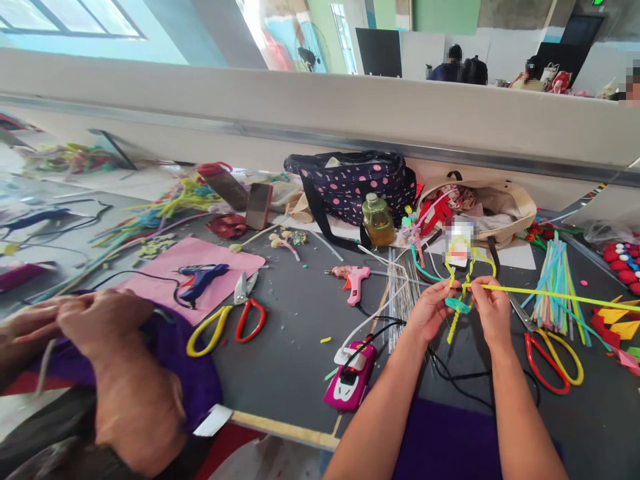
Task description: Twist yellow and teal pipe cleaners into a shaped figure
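Note:
Over the right part of the table, my left hand [434,308] pinches a small shape of bent yellow pipe cleaners [469,270] with a teal bit low on it. Close beside it, my right hand [493,308] has its fingers closed on a long yellow pipe cleaner [545,291] that runs off to the right. Both hands are nearly touching. Scissors with red and yellow handles [553,360] lie right of my right hand. A bundle of silvery wires [404,293] is on the table left of my left hand.
A co-worker's hands [90,320] are at the left. Between us lie a pink glue gun [353,280], a blue glue gun [200,280], other scissors [245,310] and a magenta power strip [353,377] with cables. Bags and a bottle [379,220] stand behind, pastel pipe cleaners [560,290] at right.

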A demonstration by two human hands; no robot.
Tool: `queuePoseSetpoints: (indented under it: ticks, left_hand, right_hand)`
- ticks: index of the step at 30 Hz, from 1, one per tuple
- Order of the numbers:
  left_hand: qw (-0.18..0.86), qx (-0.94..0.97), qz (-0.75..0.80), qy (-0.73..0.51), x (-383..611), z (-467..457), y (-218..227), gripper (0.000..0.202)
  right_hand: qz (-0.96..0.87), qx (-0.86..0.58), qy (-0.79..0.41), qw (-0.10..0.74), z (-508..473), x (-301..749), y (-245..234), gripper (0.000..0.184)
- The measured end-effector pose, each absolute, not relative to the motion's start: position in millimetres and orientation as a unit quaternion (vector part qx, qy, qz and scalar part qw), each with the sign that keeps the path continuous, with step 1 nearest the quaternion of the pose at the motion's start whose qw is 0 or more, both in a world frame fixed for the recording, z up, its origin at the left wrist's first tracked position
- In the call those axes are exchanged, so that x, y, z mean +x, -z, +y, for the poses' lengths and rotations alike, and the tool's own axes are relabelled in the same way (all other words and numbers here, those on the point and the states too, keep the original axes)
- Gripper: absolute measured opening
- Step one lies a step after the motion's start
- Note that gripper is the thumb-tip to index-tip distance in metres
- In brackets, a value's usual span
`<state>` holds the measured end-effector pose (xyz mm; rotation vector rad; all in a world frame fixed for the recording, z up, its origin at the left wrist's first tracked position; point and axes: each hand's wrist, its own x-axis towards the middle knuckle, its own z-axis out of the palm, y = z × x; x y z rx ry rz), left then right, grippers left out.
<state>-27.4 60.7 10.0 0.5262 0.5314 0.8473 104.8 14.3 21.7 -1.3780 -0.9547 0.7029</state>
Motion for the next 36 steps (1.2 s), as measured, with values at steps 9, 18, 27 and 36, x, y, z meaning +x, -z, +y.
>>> queuePoseSetpoints:
  ticks: [9, 18, 27, 36]
  left_hand:
    - [0.818, 0.294, 0.26, -0.422, -32.2, 63.5, -9.0, 0.036]
    - [0.805, 0.322, 0.267, -0.422, -30.4, 61.3, -10.4, 0.035]
    - [0.794, 0.347, 0.273, -0.418, -28.9, 59.7, -12.5, 0.033]
    - [0.787, 0.363, 0.274, -0.417, -27.1, 57.9, -14.1, 0.037]
  right_hand:
    - [-0.542, -0.603, -0.26, 0.524, 11.1, 104.6, -24.5, 0.026]
    - [-0.601, -0.607, -0.21, 0.476, 9.0, 104.6, -28.4, 0.022]
    - [-0.639, -0.604, -0.171, 0.445, 8.8, 105.2, -30.9, 0.019]
    - [-0.612, -0.606, -0.177, 0.476, 9.5, 104.7, -29.7, 0.021]
